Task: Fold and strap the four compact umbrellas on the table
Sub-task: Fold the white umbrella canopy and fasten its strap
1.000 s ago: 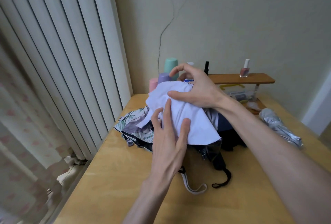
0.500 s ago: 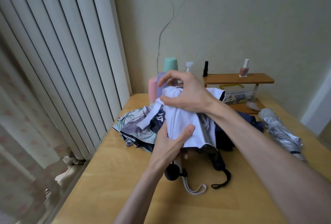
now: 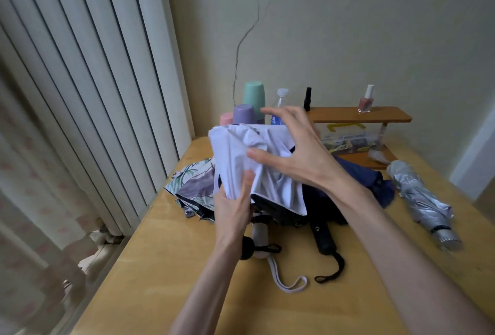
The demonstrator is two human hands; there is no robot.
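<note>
Change: right hand (image 3: 300,155) had lifted off the white umbrella (image 3: 238,147), fingers spread above it. Left hand (image 3: 234,211) gripped the bunched canopy from below, over mid-desk (image 3: 160,267), atop the floral umbrella (image 3: 192,184). Step: gathering pleats. Next, probably: wind fabric tight, then find the strap.

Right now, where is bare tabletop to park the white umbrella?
Free: near-left of the table, nearer than the floral umbrella, along the left edge; also nearer than the white strap loop. Crowded: white umbrella, navy umbrella and black handle mid-table; cups and shelf behind.
</note>
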